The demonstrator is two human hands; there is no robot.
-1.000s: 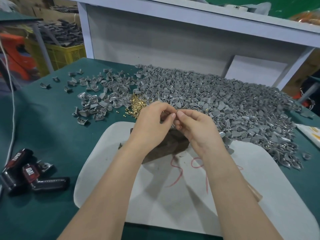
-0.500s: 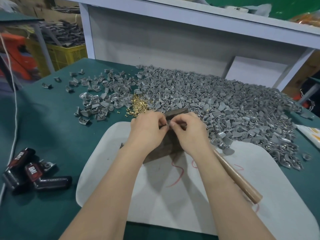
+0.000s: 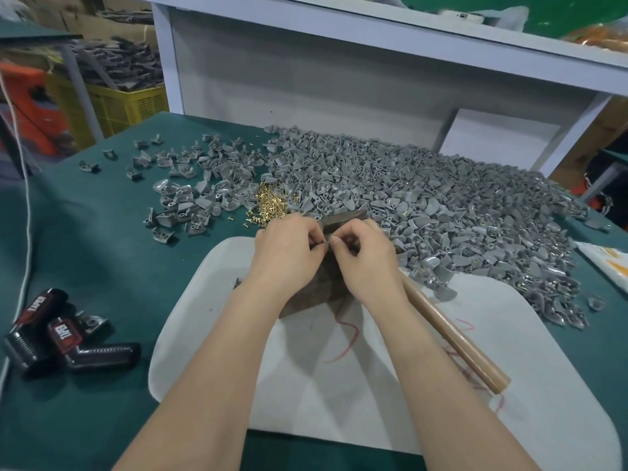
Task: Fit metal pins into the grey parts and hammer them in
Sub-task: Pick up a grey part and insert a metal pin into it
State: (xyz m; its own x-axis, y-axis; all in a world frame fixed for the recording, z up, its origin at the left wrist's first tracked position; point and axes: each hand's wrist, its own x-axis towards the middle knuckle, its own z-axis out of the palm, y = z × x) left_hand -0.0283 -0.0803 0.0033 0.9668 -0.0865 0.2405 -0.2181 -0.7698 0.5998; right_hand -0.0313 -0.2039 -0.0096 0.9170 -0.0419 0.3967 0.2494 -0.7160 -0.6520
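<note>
A small grey part (image 3: 324, 244) sits between both hands' fingertips, over a dark block (image 3: 306, 300) at the far edge of a white mat (image 3: 373, 419). The left hand (image 3: 289, 256) has its fingers curled and pinches the part from the left. The right hand (image 3: 367, 263), fingers also curled, meets it from the right, with thumb and forefinger closed on the same part. Whether a pin is in that pinch cannot be told.

A wooden hammer handle (image 3: 452, 338) lies on the mat. It slants toward the tabletop's near right corner, and its upper end is hidden under the right hand.

Brass pins (image 3: 270, 207) lie in a small heap just beyond the left hand. They touch the left side of a big pile (image 3: 424, 205) of grey parts, which spreads over the far right of the green tabletop (image 3: 85, 239). Loose grey parts (image 3: 190, 198) are scattered left of the pins.

The mat lies along the tabletop's near edge. Black-and-red tools (image 3: 68, 338) lie near the left edge, well apart from the mat, and a white cord (image 3: 23, 171) runs beside them. A yellow crate (image 3: 125, 107) stands beyond the far left corner.
</note>
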